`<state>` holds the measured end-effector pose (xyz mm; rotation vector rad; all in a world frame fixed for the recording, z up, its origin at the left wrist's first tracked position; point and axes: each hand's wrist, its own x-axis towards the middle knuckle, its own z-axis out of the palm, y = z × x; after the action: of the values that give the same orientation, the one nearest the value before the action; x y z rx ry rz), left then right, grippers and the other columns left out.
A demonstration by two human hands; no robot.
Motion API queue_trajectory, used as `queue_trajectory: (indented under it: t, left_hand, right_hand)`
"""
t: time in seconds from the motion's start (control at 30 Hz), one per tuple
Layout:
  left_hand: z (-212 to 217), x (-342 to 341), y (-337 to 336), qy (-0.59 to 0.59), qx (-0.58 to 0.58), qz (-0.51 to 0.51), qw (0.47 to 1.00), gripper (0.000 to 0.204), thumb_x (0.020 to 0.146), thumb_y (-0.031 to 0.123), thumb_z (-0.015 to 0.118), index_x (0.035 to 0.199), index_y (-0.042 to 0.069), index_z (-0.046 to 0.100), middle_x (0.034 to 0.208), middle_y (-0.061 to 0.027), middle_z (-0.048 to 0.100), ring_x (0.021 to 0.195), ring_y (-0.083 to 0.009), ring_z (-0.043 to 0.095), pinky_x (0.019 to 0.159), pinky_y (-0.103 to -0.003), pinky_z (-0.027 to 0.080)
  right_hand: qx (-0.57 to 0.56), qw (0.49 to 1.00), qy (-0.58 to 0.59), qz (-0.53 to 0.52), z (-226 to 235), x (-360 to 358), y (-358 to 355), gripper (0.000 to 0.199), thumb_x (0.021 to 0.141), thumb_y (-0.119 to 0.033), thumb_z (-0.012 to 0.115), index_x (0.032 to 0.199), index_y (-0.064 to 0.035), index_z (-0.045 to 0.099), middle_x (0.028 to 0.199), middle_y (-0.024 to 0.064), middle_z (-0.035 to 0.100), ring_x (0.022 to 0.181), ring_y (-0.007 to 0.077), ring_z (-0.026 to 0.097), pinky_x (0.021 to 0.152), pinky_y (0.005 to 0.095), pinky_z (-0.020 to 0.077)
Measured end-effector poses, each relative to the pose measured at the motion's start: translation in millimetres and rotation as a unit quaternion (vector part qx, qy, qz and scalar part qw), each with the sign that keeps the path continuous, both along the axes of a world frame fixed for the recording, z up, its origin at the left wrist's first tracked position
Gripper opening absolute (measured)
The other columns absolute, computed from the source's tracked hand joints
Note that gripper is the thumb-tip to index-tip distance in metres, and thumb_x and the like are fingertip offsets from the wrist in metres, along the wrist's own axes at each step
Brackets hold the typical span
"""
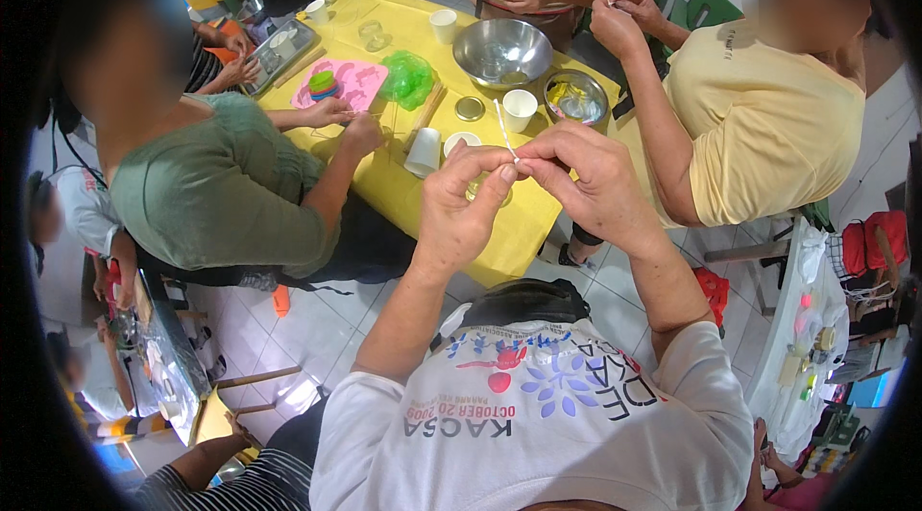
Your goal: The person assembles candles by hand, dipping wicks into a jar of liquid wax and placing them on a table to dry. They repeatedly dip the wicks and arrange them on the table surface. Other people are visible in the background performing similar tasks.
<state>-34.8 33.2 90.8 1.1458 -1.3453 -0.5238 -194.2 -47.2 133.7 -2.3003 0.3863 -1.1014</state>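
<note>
Over the near end of the yellow-covered table (519, 240), my left hand (468, 202) and my right hand (588, 180) meet at the fingertips. Both pinch the lower end of a thin white wick-like strip (505, 130), which rises upright and slightly left. The strip's exact kind is too small to make out. Beyond my fingers stands a white paper cup (520, 108). Another white cup (423, 154) leans or lies beside my left hand. A round metal lid (470, 109) rests farther off, and a glass piece shows partly behind my fingers.
A large steel bowl (502, 55) and a smaller bowl (576, 96) with yellow bits stand beyond. A pink mold (360, 81) and green plastic bag (407, 79) lie left of them. People work close by: one in green (221, 189) left, one in yellow (759, 117) right.
</note>
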Motion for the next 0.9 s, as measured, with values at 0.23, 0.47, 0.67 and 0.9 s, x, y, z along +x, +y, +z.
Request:
queue_trajectory:
  t: [0.23,0.47,0.67,0.9]
  left_hand:
    - [0.4,-0.1,-0.6,-0.020,-0.003,0.024,1.000,0.011,0.088,0.013,0.062,0.094,0.005,0.067,0.089,-0.0063,0.067,0.090,-0.0207,0.063,0.108,-0.051,0.025]
    - [5.6,-1.0,-1.4,-0.122,-0.031,0.093,0.988,0.007,0.088,0.012,0.063,0.092,0.006,0.065,0.090,-0.0048,0.067,0.090,-0.0187,0.062,0.110,-0.050,0.023]
    - [7.3,-4.2,-3.7,-0.135,-0.080,0.174,0.972,0.012,0.086,0.014,0.067,0.093,0.004,0.065,0.091,-0.0047,0.067,0.089,-0.0205,0.062,0.107,-0.049,0.026]
    - [1.1,-3.6,-9.8,0.219,-0.015,0.060,0.974,0.013,0.082,0.011,0.071,0.090,0.004,0.064,0.093,-0.0045,0.067,0.091,-0.0190,0.062,0.102,-0.045,0.034]
  right_hand:
    - [-0.049,0.998,-0.030,-0.037,-10.7,10.1,4.3,0.010,0.081,-0.003,0.066,0.089,-0.0005,0.059,0.080,0.0124,0.058,0.068,0.0288,0.060,0.060,0.0360,0.0479]
    - [-0.061,0.995,-0.064,-0.040,-17.8,15.6,-2.0,0.013,0.081,-0.003,0.066,0.091,-0.0002,0.058,0.080,0.0119,0.057,0.067,0.0263,0.059,0.057,0.0344,0.0479]
    - [-0.004,0.998,-0.043,-0.041,-12.9,13.0,-2.9,0.012,0.084,-0.005,0.065,0.093,0.0011,0.058,0.082,0.0115,0.058,0.064,0.0213,0.059,0.056,0.0309,0.0477]
    - [0.115,0.992,-0.040,-0.039,-17.8,16.6,-4.1,0.010,0.087,-0.006,0.064,0.090,0.0028,0.059,0.082,0.0063,0.059,0.068,0.0095,0.054,0.060,0.0223,0.0445]
